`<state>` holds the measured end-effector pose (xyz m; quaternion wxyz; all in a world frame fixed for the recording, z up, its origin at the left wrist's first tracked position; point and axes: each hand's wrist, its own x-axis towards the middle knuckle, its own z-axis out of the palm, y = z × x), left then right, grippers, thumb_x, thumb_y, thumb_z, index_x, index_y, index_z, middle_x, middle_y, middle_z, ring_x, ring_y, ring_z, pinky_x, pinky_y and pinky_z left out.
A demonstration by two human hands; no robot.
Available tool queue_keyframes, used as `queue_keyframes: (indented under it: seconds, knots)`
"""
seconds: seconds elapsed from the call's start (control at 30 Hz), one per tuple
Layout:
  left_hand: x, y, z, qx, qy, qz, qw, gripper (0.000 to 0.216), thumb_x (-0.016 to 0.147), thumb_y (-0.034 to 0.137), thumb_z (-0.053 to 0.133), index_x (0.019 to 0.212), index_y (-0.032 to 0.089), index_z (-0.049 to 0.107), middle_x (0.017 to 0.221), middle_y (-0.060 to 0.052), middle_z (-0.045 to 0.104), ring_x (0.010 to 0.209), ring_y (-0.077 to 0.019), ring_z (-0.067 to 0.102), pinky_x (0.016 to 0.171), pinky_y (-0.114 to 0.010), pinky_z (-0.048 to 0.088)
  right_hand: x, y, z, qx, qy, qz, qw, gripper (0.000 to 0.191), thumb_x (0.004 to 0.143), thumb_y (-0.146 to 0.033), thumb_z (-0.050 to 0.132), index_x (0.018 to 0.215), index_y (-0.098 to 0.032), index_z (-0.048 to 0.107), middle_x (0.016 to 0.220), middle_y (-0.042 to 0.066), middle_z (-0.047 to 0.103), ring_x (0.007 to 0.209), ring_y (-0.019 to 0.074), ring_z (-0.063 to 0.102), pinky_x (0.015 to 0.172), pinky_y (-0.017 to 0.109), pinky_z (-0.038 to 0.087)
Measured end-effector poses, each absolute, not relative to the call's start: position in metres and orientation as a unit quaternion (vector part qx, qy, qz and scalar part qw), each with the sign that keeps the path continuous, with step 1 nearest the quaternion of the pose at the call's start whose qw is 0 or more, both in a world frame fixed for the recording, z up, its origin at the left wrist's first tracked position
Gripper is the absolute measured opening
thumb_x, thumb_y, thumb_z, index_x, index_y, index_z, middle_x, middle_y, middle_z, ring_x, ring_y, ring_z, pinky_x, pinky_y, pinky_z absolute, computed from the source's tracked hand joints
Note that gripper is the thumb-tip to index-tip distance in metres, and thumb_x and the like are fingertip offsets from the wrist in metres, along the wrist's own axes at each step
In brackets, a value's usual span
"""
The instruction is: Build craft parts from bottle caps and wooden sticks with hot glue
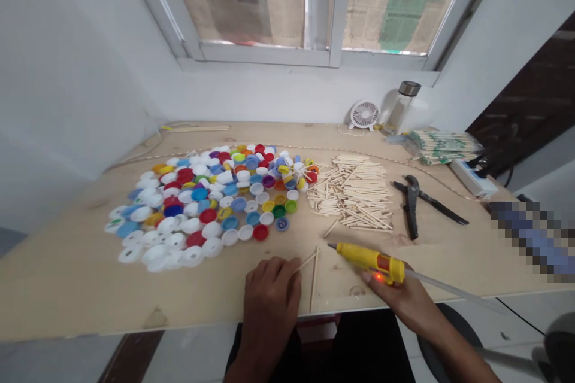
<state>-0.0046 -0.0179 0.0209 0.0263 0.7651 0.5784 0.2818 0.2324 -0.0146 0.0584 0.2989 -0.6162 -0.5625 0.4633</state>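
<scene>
**Glue gun beside a V of sticks**

The left hand lies knuckles up on the pale plywood table. Its fingers are bunched together, with the tips on the end of one of two thin wooden sticks that meet in a narrow V at the near edge. The right hand is wrapped around a glossy yellow plastic glue gun. Its nozzle is just beside the V's tip, a red lamp glows, and a translucent glue rod juts out behind. Farther back lie round plastic bottle caps in many colours, a heap of cut sticks and black-handled pliers. The print on the green-and-white packet is too small to read.
</scene>
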Motion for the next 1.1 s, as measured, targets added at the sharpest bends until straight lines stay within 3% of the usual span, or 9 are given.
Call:
queue_keyframes:
  seconds: [0.2, 0.5, 0.7, 0.83, 1.1]
  knots:
    - [-0.012, -0.022, 0.023, 0.747, 0.612, 0.260, 0.018, 0.012, 0.084, 0.014, 0.050, 0.082, 0.020, 0.061, 0.074, -0.003, 0.064, 0.074, -0.0244, 0.057, 0.070, -0.038, 0.038, 0.238, -0.026, 0.060, -0.606, -0.524, 0.504, 0.323, 0.042, 0.078, -0.053, 0.064, 0.099, -0.017, 0.071, 0.093, 0.009, 0.072, 0.086, 0.0264, 0.067, 0.077, 0.034, 0.055]
    - [0.001, -0.023, 0.024, 0.766, 0.581, 0.270, 0.046, 0.020, 0.083, 0.016, 0.050, 0.098, 0.019, 0.062, 0.077, -0.003, 0.069, 0.075, -0.0227, 0.063, 0.070, -0.037, 0.043, 0.246, -0.041, 0.047, -0.613, -0.497, 0.513, 0.337, 0.042, 0.077, -0.055, 0.065, 0.102, -0.022, 0.071, 0.105, 0.010, 0.071, 0.096, 0.0274, 0.067, 0.088, 0.042, 0.052]
    - [-0.005, -0.030, 0.023, 0.756, 0.575, 0.299, 0.086, 0.023, 0.079, 0.018, 0.054, 0.101, 0.021, 0.062, 0.070, 0.001, 0.067, 0.068, -0.0201, 0.063, 0.070, -0.037, 0.045, 0.244, -0.042, 0.049, -0.601, -0.508, 0.515, 0.340, 0.038, 0.078, -0.053, 0.064, 0.100, -0.023, 0.072, 0.097, 0.008, 0.073, 0.089, 0.0265, 0.068, 0.081, 0.039, 0.055]
    - [-0.017, -0.037, 0.028, 0.783, 0.544, 0.291, 0.081, 0.028, 0.075, 0.018, 0.060, 0.103, 0.023, 0.060, 0.077, 0.000, 0.069, 0.074, -0.0224, 0.064, 0.072, -0.040, 0.045, 0.242, -0.041, 0.053, -0.595, -0.509, 0.517, 0.345, 0.035, 0.078, -0.051, 0.065, 0.098, -0.024, 0.072, 0.096, 0.006, 0.073, 0.087, 0.0252, 0.068, 0.081, 0.038, 0.055]
    - [-0.020, -0.034, 0.024, 0.791, 0.525, 0.301, 0.093, 0.025, 0.081, 0.012, 0.050, 0.102, 0.023, 0.060, 0.078, 0.000, 0.068, 0.074, -0.0202, 0.062, 0.074, -0.038, 0.042, 0.240, -0.045, 0.056, -0.644, -0.445, 0.490, 0.383, 0.042, 0.072, -0.053, 0.069, 0.095, -0.019, 0.071, 0.095, 0.010, 0.073, 0.087, 0.0269, 0.068, 0.080, 0.038, 0.054]
